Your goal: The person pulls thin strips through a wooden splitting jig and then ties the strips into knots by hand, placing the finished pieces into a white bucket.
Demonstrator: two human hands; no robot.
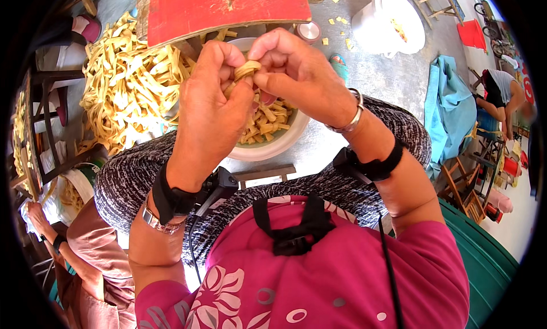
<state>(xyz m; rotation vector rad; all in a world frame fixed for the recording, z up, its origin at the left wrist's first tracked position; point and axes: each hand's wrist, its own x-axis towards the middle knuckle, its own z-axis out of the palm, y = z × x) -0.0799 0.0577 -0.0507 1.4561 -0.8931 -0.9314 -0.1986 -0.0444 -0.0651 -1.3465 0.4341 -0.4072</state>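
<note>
Between the fingertips of both hands is a pale yellow strip (pixel 247 69), looped or folded over on itself. My left hand (pixel 218 89) pinches it from the left, thumb and fingers together. From the right, my right hand (pixel 295 72) grips its other side with thumb and fingertips. Below the hands stands a round white basin (pixel 273 153) holding many short, knotted-looking yellow pieces (pixel 267 121). A big heap of long, flat yellow strips (pixel 128 89) lies to the left of the basin. What the strips are made of is not certain.
A red-topped board (pixel 226 8) stands just beyond the hands. At the upper right is a white bucket (pixel 386 23), with scraps on the floor near it. A blue cloth (pixel 448 111) lies to the right. Two other people work nearby, one at lower left, one at far right.
</note>
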